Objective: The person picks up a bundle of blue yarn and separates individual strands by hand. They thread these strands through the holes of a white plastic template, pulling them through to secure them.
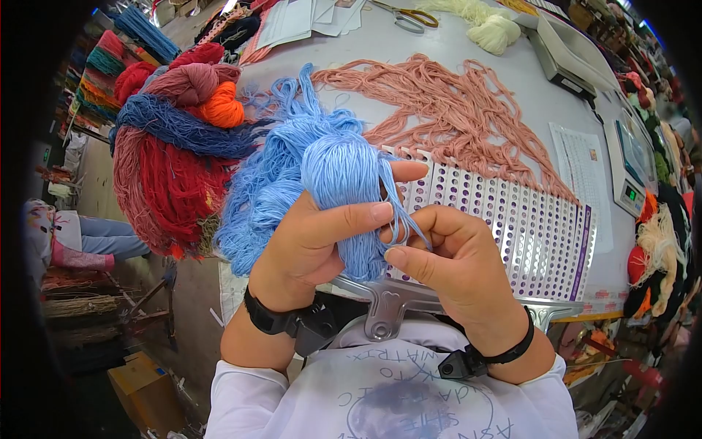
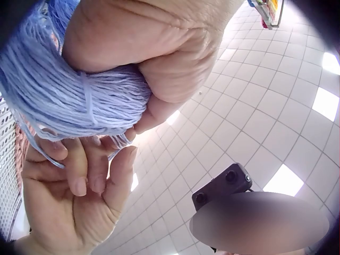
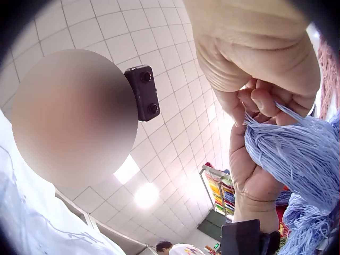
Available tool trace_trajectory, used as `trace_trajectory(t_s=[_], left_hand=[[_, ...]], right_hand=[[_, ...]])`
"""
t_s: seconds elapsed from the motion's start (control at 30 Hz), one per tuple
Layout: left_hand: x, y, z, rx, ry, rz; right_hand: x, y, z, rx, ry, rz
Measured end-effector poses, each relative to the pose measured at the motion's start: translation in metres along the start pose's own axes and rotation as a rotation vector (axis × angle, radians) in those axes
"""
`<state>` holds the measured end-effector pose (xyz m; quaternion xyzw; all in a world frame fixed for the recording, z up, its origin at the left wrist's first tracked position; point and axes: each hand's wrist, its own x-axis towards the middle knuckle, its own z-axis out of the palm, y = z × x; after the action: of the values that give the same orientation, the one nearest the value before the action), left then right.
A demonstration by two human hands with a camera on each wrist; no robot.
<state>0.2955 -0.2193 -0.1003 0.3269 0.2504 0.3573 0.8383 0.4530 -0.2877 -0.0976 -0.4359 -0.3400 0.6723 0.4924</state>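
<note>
A wound bundle of light blue yarn (image 1: 340, 175) is held up in my left hand (image 1: 296, 241), with the thumb across its front and a finger extended past its right side. My right hand (image 1: 464, 263) is at the bundle's right edge, where its thumb and curled fingers pinch a few loose strands. In the left wrist view, the bundle (image 2: 79, 101) has a strand crossing over its windings. Thin ends run from the yarn (image 3: 297, 154) into the right-hand fingers in the right wrist view. More loose blue yarn (image 1: 256, 212) lies behind and left of the left hand.
Under the right hand is a white perforated card (image 1: 504, 234) with a purple edge. Loose pink yarn (image 1: 446, 110) spreads behind it. Red and navy hanks (image 1: 175, 154) pile up at left. Scissors (image 1: 406, 16) lie at the back; a digital scale (image 1: 630, 164) stands at right.
</note>
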Motion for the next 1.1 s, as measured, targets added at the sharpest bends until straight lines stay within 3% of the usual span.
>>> trace_trajectory(t_s=[0.17, 0.23, 0.27, 0.33, 0.37, 0.4, 0.43, 0.47, 0.5, 0.53, 0.57, 0.6, 0.63, 0.7, 0.73, 0.8, 0.83, 0.87, 0.93, 1.0, 1.03, 1.07, 1.1], left_hand=[[0.002, 0.0, -0.005, -0.074, -0.044, -0.019], [0.005, 0.001, -0.013, -0.071, -0.205, -0.04], [0.005, 0.005, -0.012, -0.07, -0.209, -0.037], [0.003, 0.016, -0.01, 0.195, -0.212, 0.006], [0.003, 0.026, -0.022, 0.196, -0.217, 0.012], [0.002, 0.041, -0.044, 0.333, -0.329, 0.036], [-0.003, 0.056, -0.061, 0.471, -0.442, 0.059], [-0.013, 0.071, -0.066, 0.7, -0.277, 0.264], [-0.028, 0.08, -0.053, 0.436, 0.028, 0.255], [-0.032, 0.11, -0.13, 0.602, -0.221, 0.3], [-0.046, 0.124, -0.131, 0.328, -0.123, 0.403], [-0.056, 0.147, -0.142, 0.129, -0.156, 0.456], [-0.069, 0.166, -0.155, 0.041, 0.087, 0.497], [-0.084, 0.206, -0.172, -0.152, -0.135, 0.346], [-0.094, 0.222, -0.193, -0.192, -0.12, 0.373], [-0.111, 0.251, -0.232, -0.235, -0.111, 0.401], [-0.116, 0.263, -0.25, -0.24, -0.015, 0.497], [-0.119, 0.272, -0.263, -0.246, 0.083, 0.591], [-0.109, 0.274, -0.263, -0.387, 0.064, 0.615], [-0.08, 0.248, -0.219, -0.411, -0.007, 0.624], [-0.058, 0.224, -0.189, -0.493, -0.114, 0.552], [-0.037, 0.199, -0.157, -0.477, -0.195, 0.455], [-0.017, 0.174, -0.127, -0.458, -0.277, 0.358]], right_hand=[[0.0, 0.001, 0.0, 0.007, -0.005, -0.012], [0.001, -0.001, 0.0, 0.011, 0.007, 0.005], [0.002, -0.002, -0.002, 0.008, 0.006, 0.0], [0.006, -0.008, -0.008, 0.174, -0.002, -0.086], [0.006, -0.014, -0.018, 0.255, -0.039, -0.097], [0.003, -0.022, -0.035, 0.335, -0.077, -0.107], [-0.005, -0.03, -0.059, 0.37, -0.139, -0.128], [-0.015, -0.038, -0.089, 0.406, -0.198, -0.151], [-0.028, -0.039, -0.117, 0.228, -0.115, -0.308], [-0.041, -0.04, -0.143, 0.047, -0.029, -0.46], [-0.052, -0.054, -0.166, 0.238, -0.231, -0.371], [-0.074, -0.06, -0.204, 0.136, -0.188, -0.347], [-0.1, -0.064, -0.235, 0.051, -0.005, -0.348], [-0.151, -0.07, -0.303, 0.149, 0.35, -0.359], [-0.177, -0.077, -0.341, 0.303, 0.395, -0.303], [-0.231, -0.098, -0.396, 0.491, 0.505, -0.356], [-0.267, -0.107, -0.435, 0.528, 0.619, -0.411], [-0.319, -0.113, -0.504, 0.584, 0.752, -0.477], [-0.351, -0.132, -0.513, 0.442, 1.11, -0.716], [-0.33, -0.146, -0.481, 0.296, 1.034, -0.709], [-0.298, -0.149, -0.441, 0.159, 0.955, -0.697], [-0.228, -0.144, -0.356, 0.114, 1.12, -0.666], [-0.182, -0.129, -0.306, 0.02, 1.034, -0.566]])
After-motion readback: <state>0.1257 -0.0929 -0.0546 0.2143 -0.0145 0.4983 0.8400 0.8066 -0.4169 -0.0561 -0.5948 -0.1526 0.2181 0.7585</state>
